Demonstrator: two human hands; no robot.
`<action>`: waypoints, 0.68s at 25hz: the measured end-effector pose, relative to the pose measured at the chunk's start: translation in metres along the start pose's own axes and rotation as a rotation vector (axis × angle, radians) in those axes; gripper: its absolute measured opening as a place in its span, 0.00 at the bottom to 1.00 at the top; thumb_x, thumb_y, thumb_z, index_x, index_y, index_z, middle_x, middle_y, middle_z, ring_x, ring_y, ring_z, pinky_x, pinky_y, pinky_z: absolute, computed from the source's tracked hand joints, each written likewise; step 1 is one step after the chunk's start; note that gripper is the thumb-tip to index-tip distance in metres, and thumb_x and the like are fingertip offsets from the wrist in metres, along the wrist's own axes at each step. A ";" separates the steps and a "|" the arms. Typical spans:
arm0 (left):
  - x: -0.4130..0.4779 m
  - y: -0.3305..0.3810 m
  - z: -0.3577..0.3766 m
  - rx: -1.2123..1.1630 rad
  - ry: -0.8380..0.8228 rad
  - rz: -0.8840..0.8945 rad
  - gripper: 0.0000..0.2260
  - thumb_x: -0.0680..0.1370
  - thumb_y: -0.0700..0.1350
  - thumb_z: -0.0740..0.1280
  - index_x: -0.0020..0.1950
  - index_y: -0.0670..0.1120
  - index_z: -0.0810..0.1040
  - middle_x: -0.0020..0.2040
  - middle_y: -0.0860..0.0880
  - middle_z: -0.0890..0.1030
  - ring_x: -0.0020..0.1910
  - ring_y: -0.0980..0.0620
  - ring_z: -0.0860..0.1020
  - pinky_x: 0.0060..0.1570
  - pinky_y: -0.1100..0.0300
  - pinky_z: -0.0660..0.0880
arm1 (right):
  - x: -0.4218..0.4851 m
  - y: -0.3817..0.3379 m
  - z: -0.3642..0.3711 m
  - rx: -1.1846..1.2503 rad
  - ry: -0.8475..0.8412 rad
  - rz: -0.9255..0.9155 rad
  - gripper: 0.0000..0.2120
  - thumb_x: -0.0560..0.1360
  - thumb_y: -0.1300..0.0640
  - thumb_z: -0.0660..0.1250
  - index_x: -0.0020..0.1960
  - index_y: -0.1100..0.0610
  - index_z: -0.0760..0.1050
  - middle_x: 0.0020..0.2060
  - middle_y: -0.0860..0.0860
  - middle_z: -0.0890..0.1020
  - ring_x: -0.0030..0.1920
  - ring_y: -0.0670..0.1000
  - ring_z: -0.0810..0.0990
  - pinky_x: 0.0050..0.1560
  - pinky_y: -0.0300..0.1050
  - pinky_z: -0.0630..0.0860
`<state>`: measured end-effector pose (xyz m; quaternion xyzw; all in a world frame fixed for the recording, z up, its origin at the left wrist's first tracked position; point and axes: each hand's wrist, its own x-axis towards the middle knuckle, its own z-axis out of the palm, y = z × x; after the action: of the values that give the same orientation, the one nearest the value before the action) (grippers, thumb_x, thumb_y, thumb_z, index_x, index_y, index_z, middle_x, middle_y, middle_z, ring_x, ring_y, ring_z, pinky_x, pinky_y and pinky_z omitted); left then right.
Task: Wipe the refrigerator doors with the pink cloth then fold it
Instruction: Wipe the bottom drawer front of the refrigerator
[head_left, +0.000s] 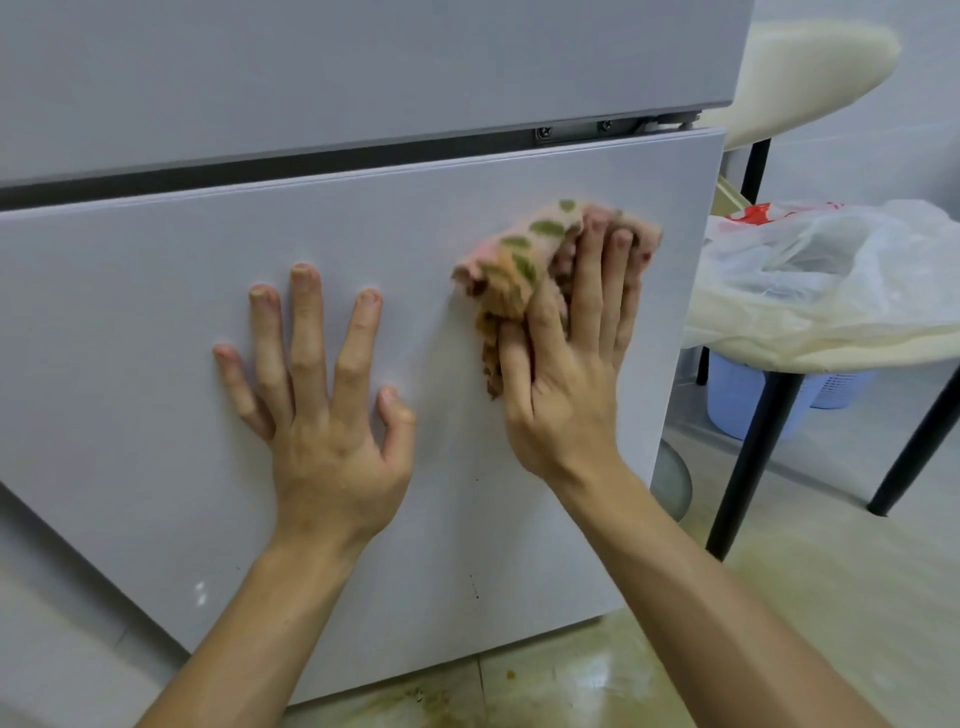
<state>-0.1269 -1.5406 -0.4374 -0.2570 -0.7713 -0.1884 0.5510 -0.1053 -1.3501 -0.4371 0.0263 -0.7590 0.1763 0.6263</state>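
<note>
Diagonally, pink cloth (519, 260) runs up-right under right hand (566, 384).

The lower door (208, 249) and upper door (311, 78) have a smooth, pale grey, softly glossy finish. The hinge (582, 130) between them is bare brushed metal with screws. The cloth (514, 260) is soft, nubby pink towelling with green leaf prints. The bag (831, 260) is thin, crinkled, translucent plastic. The seat (805, 67) looks like smooth cream padding, on matt black legs (748, 457). The basket (743, 400) is perforated blue plastic. The floor (779, 623) is glossy, stained tile.
</note>
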 end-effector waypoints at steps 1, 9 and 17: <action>-0.001 0.000 0.000 0.004 0.000 0.002 0.32 0.78 0.42 0.66 0.83 0.47 0.63 0.84 0.39 0.57 0.83 0.33 0.53 0.79 0.33 0.43 | 0.004 -0.005 0.004 0.001 0.034 0.019 0.27 0.86 0.51 0.55 0.83 0.54 0.54 0.82 0.64 0.55 0.83 0.64 0.49 0.83 0.62 0.43; 0.001 0.003 0.000 0.010 0.002 -0.012 0.32 0.78 0.42 0.66 0.83 0.46 0.63 0.84 0.38 0.57 0.83 0.33 0.52 0.79 0.34 0.41 | -0.183 0.019 0.016 -0.144 -0.375 -0.231 0.27 0.81 0.47 0.64 0.79 0.48 0.65 0.86 0.51 0.46 0.85 0.55 0.47 0.84 0.58 0.44; -0.019 -0.008 -0.011 -0.031 -0.071 -0.068 0.32 0.80 0.44 0.64 0.84 0.49 0.58 0.85 0.38 0.53 0.85 0.43 0.46 0.82 0.37 0.45 | -0.007 -0.047 0.017 0.043 -0.076 -0.073 0.27 0.87 0.52 0.56 0.84 0.55 0.54 0.83 0.56 0.51 0.85 0.57 0.45 0.83 0.59 0.43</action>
<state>-0.1187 -1.5565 -0.4525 -0.2455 -0.7956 -0.2096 0.5127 -0.1071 -1.4003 -0.4355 0.0741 -0.7769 0.1683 0.6022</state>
